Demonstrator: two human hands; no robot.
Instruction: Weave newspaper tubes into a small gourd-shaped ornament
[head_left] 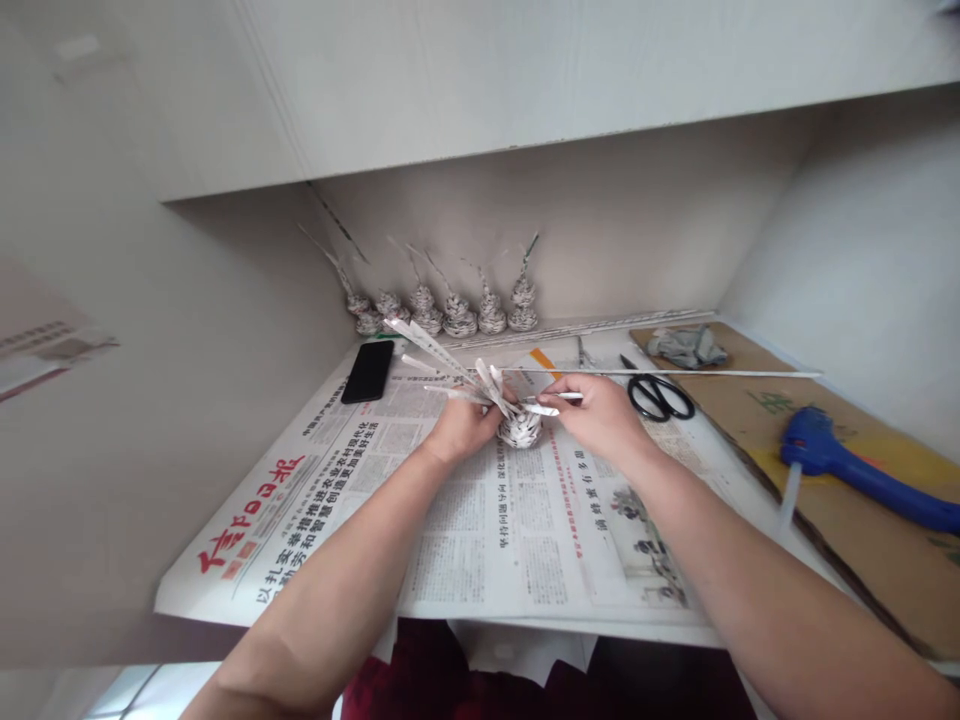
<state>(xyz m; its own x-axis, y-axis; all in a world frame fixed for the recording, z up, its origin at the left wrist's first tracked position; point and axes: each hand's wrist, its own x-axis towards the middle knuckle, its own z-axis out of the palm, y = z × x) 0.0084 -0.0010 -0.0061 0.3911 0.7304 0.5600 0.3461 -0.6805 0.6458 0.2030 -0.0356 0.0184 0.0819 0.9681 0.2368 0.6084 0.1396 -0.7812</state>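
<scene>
A small round piece woven from rolled paper strips (pixel 520 430) sits on the newspaper between my hands, with several loose strip ends fanning up from its top. My left hand (pixel 466 425) is closed around its left side, gripping the woven piece near the base of the strips; some fingertips are hidden behind them. On the other side, my right hand (pixel 596 412) pinches a paper strip (pixel 559 398) between thumb and finger, just right of the weave. One long thin paper tube (pixel 705 373) lies behind my right hand and reaches to the right.
Several finished-looking woven gourd shapes (pixel 460 318) stand along the back wall. A black phone (pixel 368 371) lies left on the newspaper (pixel 352 500). Black-handled scissors (pixel 660 397) lie right, beside cardboard (pixel 757 440) bearing a blue glue gun (pixel 847 465) and a crumpled cloth (pixel 688 347). An overhead panel (pixel 525 80) hangs above.
</scene>
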